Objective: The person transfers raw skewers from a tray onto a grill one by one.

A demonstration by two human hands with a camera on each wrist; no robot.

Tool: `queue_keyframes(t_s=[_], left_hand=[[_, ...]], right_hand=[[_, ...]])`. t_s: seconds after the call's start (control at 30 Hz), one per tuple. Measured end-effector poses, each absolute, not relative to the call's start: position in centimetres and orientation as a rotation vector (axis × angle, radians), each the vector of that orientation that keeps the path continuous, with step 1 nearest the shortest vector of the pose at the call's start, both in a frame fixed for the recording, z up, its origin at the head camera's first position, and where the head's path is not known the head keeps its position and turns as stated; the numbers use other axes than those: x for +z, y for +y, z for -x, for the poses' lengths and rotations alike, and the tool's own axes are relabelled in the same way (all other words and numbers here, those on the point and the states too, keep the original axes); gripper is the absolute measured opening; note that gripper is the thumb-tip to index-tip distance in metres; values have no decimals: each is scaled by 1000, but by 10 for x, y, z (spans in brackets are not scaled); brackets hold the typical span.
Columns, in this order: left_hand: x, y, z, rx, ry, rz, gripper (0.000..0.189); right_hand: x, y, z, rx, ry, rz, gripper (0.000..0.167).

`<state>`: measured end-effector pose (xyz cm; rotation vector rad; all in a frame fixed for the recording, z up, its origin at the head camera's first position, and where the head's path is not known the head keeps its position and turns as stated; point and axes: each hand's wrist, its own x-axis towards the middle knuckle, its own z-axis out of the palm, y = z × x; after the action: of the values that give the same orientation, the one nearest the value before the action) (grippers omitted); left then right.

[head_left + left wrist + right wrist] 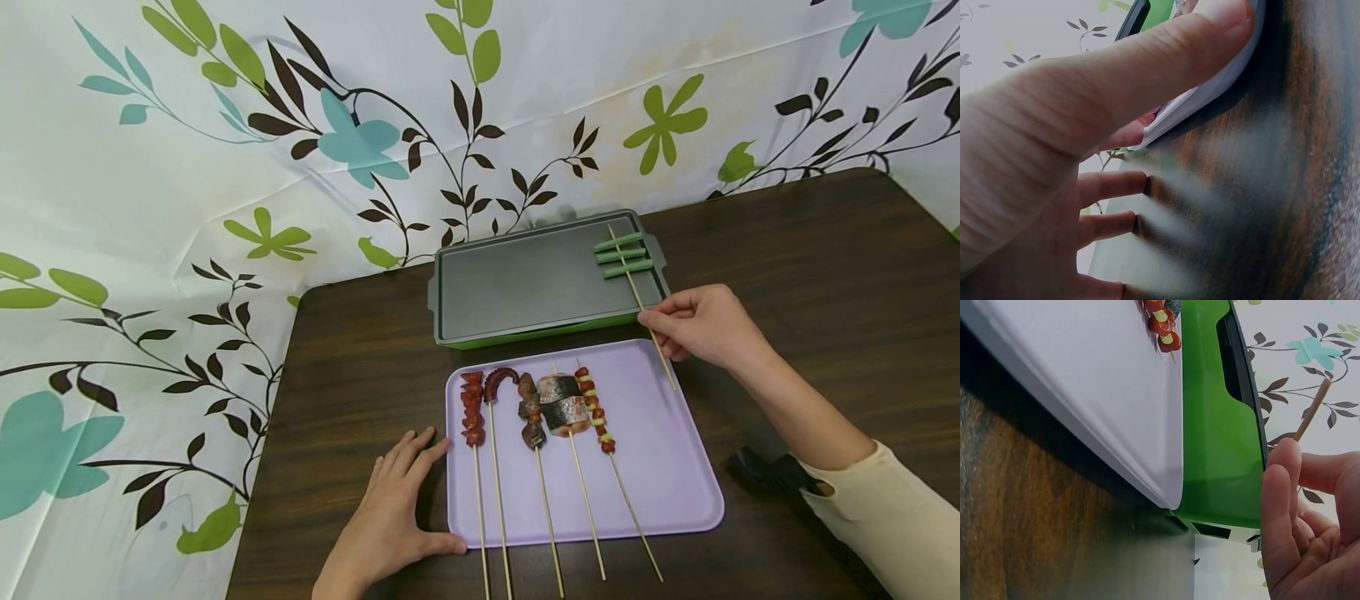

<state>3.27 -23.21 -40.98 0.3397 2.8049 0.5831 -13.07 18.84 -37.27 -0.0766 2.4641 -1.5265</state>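
My right hand [701, 325] pinches a thin wooden skewer [637, 296] between thumb and fingers near its lower part. Three green stick-shaped pieces [626, 268] lie crosswise on that skewer, over the right end of a grey griddle plate [517, 287]. In the right wrist view, the skewer's bare end [1314, 411] sticks out past the fingertips. My left hand [397, 508] rests beside a lilac tray [667, 475], fingers spread on the table. Its thumb [1166, 62] and index finger reach the tray's left edge.
On the tray lie several skewers: red pieces [472, 408], a curled tentacle [498, 382], brown meat [531, 412], fish slices [564, 404], and red and pale pieces [594, 408]. The griddle's green base [1216, 437] stands behind. A black strap [768, 471] lies by the right sleeve. A patterned cloth [225, 167] hangs behind the table.
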Motion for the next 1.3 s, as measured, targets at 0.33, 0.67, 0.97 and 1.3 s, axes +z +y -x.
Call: queue_keyframes(t_s=[0.33, 0.67, 0.97, 1.3], left_hand=[[-409, -232, -32, 588, 2796, -335, 117], [-408, -232, -31, 588, 2786, -327, 117], [-409, -232, -32, 592, 2782, -321, 117], [-410, -233, -32, 606, 2796, -342, 116]], right_hand=[[-374, 188, 132, -1525, 2469, 52, 44], [-374, 189, 132, -1527, 2470, 59, 44], [-374, 189, 130, -1522, 2467, 50, 48], [-378, 202, 116, -1521, 2427, 20, 49]])
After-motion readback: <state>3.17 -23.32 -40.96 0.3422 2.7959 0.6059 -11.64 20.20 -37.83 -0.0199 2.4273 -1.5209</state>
